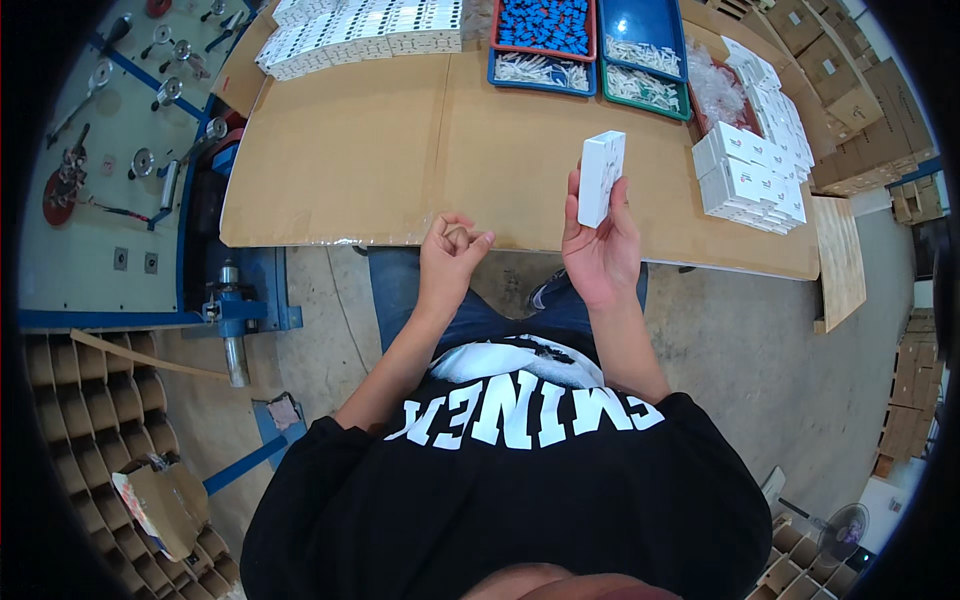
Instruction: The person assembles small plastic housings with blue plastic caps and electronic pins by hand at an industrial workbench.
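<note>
A small white rectangular cardboard box point(601, 178) is held upright in the right hand point(600, 250), raised above the near edge of the cardboard-covered table point(400, 160). The grip is closed on the lower half of the box, with the thumb on one broad face and the fingers behind; the upper half stands free above the hand. The left hand point(448, 250) is curled loosely near the table edge, its fingertips drawn together, and nothing can be made out in it.

The box is judged to be light, since it is carried easily by one hand near its base without tilting. Its thin card walls are likely stiff along the edges and corners but soft across the broad faces, so a hard pinch there could dent them. The surface looks smooth and matt, and little slipping is expected. It is best taken across the narrow sides or at the corners, where the card is firmest. Whether anything is inside cannot be told.

To the right on the table a stack of similar white boxes point(748, 178) is piled, and more white boxes in rows point(360, 30) lie at the far left edge. Between them, blue trays of small blue and white parts point(590, 45) are set well apart from the hands.
</note>
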`<state>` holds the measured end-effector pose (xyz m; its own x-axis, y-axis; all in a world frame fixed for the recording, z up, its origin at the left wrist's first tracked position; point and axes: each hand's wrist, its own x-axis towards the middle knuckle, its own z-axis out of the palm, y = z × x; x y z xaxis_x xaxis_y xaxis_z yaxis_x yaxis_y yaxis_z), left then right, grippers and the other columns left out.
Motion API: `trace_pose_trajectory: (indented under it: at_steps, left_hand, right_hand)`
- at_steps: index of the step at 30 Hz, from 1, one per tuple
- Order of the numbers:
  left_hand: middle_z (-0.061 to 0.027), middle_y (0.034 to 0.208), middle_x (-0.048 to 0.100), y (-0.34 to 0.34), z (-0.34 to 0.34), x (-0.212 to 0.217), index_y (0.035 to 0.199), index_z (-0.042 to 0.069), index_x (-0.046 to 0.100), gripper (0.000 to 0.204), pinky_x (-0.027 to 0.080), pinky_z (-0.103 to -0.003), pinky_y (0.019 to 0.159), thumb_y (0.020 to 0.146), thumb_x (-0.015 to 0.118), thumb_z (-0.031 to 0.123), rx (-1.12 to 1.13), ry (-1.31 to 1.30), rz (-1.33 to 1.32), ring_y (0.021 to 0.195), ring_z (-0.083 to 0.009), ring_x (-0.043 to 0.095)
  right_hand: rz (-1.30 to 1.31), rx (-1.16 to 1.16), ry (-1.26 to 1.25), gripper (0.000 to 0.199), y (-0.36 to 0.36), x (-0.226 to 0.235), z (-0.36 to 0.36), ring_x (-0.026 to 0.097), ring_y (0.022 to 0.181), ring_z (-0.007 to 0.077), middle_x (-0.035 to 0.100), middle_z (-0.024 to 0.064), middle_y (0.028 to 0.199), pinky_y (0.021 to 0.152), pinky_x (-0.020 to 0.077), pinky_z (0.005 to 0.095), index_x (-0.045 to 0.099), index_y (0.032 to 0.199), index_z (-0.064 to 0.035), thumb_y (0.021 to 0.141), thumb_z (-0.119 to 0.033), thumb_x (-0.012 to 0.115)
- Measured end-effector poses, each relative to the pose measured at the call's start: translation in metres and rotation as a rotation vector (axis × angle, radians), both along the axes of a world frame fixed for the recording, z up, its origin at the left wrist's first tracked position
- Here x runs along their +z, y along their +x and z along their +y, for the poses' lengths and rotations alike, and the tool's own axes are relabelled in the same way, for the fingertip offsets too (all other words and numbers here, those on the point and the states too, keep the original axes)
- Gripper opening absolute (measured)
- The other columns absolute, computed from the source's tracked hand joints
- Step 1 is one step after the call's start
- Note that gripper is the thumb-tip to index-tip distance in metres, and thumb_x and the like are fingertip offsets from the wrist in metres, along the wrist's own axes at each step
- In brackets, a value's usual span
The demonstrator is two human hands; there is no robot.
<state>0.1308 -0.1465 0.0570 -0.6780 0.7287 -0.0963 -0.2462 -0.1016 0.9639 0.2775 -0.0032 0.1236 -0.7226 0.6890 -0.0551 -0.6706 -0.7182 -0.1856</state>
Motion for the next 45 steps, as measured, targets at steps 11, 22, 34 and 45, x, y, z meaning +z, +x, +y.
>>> trace_pose_trajectory:
  at_steps: [11,22,34,45]
  left_hand:
    - [-0.0013,0.086,0.059,-0.034,0.016,-0.031,0.128,0.0,0.059,0.032,0.046,-0.031,0.103,0.096,0.059,0.002,0.008,-0.056,0.062,0.116,-0.0183,0.064]
    - [-0.0144,0.126,0.058,-0.206,-0.016,-0.08,0.122,0.007,0.061,0.039,0.041,-0.048,0.106,0.086,0.071,0.019,0.278,-0.581,1.267,0.123,-0.0348,0.054]
    - [-0.0148,0.125,0.056,-0.244,-0.024,-0.064,0.117,0.006,0.063,0.037,0.036,-0.048,0.109,0.089,0.065,0.031,0.183,-0.642,1.259,0.124,-0.0323,0.05]
    - [-0.0146,0.127,0.054,-0.253,-0.023,-0.06,0.117,0.008,0.061,0.045,0.034,-0.052,0.112,0.083,0.068,0.036,0.121,-0.707,1.159,0.128,-0.032,0.048]
  right_hand:
    - [-0.578,-0.194,0.464,0.027,-0.028,-0.009,0.019,0.069,0.104,0.0206,0.071,0.0055,0.113,0.09,0.0562,0.0334,0.062,0.127,-0.0094,0.102,-0.018,0.065]
    - [-1.281,-0.048,1.289,0.032,-0.07,-0.055,0.08,0.061,0.085,0.0112,0.068,0.0037,0.096,0.074,0.0516,0.0268,0.068,0.114,-0.0031,0.086,-0.008,0.08]
    - [-0.862,-0.318,1.587,0.034,-0.418,-0.051,0.199,0.064,0.092,0.0153,0.07,0.0069,0.097,0.084,0.0516,0.0311,0.068,0.116,-0.0014,0.086,-0.015,0.079]
    - [-0.867,-0.594,2.055,0.028,-0.701,-0.028,0.232,0.066,0.098,0.0412,0.063,0.021,0.113,0.085,0.053,0.0486,0.066,0.112,-0.0024,0.087,-0.015,0.073]
